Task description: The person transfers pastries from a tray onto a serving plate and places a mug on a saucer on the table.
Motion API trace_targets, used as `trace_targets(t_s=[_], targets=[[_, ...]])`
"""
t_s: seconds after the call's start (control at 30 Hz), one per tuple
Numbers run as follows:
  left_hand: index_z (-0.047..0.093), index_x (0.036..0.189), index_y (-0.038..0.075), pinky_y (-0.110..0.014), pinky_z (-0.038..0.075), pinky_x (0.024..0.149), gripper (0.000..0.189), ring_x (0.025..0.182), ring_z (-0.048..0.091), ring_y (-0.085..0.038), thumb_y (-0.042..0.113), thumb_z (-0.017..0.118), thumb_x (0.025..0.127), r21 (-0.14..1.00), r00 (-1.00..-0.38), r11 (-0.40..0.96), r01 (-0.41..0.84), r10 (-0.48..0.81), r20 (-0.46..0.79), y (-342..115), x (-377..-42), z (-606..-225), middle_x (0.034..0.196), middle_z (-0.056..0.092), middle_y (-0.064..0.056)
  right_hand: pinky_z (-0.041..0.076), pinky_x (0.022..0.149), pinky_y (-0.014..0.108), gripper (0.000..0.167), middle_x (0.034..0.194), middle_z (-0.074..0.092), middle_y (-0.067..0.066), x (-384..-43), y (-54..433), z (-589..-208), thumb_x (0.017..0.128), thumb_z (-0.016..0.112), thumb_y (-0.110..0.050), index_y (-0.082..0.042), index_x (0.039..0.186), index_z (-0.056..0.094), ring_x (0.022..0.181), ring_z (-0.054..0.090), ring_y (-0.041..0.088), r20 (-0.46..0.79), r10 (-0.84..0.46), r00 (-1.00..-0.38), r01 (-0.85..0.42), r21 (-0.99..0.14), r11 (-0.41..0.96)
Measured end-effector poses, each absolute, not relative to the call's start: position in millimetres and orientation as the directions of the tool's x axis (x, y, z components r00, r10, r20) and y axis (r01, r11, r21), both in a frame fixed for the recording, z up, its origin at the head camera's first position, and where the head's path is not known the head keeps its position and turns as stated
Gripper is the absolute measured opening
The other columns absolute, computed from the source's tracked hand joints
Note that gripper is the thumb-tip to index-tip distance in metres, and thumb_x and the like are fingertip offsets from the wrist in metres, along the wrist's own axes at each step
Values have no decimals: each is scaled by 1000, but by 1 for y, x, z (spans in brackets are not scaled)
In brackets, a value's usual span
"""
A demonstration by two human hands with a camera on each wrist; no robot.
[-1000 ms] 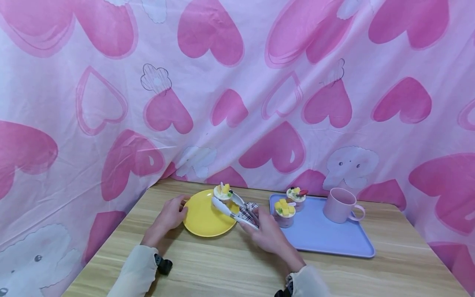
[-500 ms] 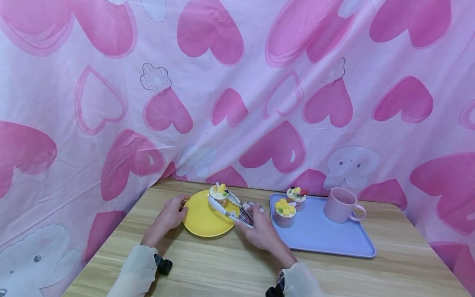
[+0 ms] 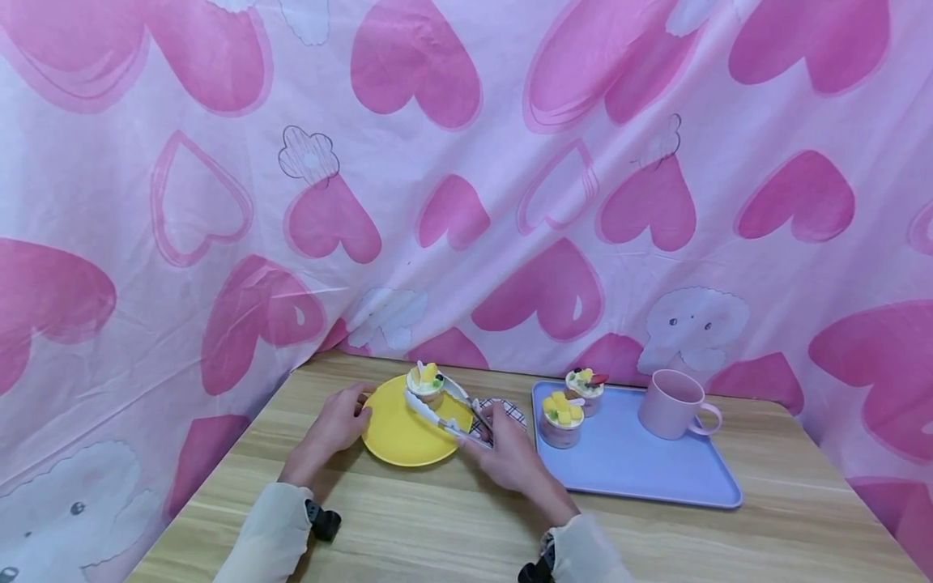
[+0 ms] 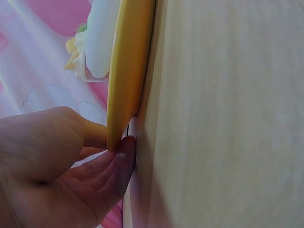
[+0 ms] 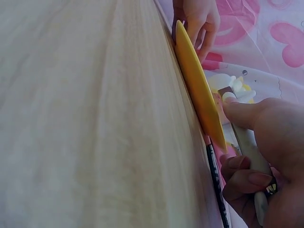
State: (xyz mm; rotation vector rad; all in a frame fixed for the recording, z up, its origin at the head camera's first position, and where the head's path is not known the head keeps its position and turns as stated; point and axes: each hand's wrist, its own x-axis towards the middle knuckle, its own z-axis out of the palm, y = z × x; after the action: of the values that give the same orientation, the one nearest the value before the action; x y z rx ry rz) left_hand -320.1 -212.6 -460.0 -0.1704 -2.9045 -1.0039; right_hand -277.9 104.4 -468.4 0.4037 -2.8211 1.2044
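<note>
The left hand (image 3: pixel 337 419) pinches the left rim of a yellow plate (image 3: pixel 411 441), thumb above and fingers under the edge in the left wrist view. In the right hand (image 3: pixel 510 455) are metal tongs (image 3: pixel 421 407) with white tips. A small dessert cup (image 3: pixel 425 382), topped with cream and yellow fruit pieces, sits upright between the tips. It is over the far part of the plate; whether its base touches the plate I cannot tell. The tongs' tips hide part of its side.
A blue tray (image 3: pixel 641 471) on the right bears a dessert cup with mango-like cubes (image 3: pixel 561 423), another dessert cup with a red fruit piece (image 3: pixel 585 394) and a pink mug (image 3: pixel 669 406). A plaid cloth (image 3: pixel 510 411) lies between plate and tray. Heart-print fabric (image 3: pixel 539 283) hangs behind.
The right hand has moved left with the tongs and the dessert cup, bringing the cup further over the plate. The left hand keeps its hold on the rim.
</note>
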Motion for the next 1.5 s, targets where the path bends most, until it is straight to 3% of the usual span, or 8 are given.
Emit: trace_targets(t_s=[0.23, 0.63, 0.9, 1.5], targets=[[60, 145, -4, -49, 64, 97, 43, 108, 71, -31, 3, 63, 103, 612, -991, 779, 134, 88, 105, -213, -320, -460, 127, 73, -24, 44, 74, 27, 60, 97, 60, 5, -276, 108, -466, 94, 84, -44, -7, 132, 55, 88, 53, 15, 189, -240, -952, -303, -694, 653], [60, 146, -4, -48, 64, 94, 43, 107, 72, -31, 2, 63, 103, 608, -991, 783, 132, 83, 107, -214, -319, -461, 126, 73, -25, 55, 91, 33, 79, 123, 67, 9, -274, 116, -465, 85, 90, -53, -6, 139, 55, 108, 63, 17, 212, -182, -960, -279, -717, 639], [59, 147, -5, -48, 64, 94, 44, 107, 71, -30, 2, 63, 103, 601, -991, 789, 130, 85, 104, -213, -320, -461, 127, 73, -25, 56, 87, 29, 88, 124, 72, 13, -271, 120, -463, 78, 92, -62, -7, 137, 57, 105, 67, 16, 252, -131, -959, -276, -722, 634], [61, 143, -6, -44, 63, 89, 42, 102, 71, -27, 1, 64, 101, 598, -986, 785, 160, 96, 138, -212, -320, -462, 119, 75, -23, 57, 83, 29, 80, 116, 75, 8, -255, 146, -453, 84, 90, -57, -8, 141, 63, 100, 67, 16, 278, -113, -954, -287, -731, 620]])
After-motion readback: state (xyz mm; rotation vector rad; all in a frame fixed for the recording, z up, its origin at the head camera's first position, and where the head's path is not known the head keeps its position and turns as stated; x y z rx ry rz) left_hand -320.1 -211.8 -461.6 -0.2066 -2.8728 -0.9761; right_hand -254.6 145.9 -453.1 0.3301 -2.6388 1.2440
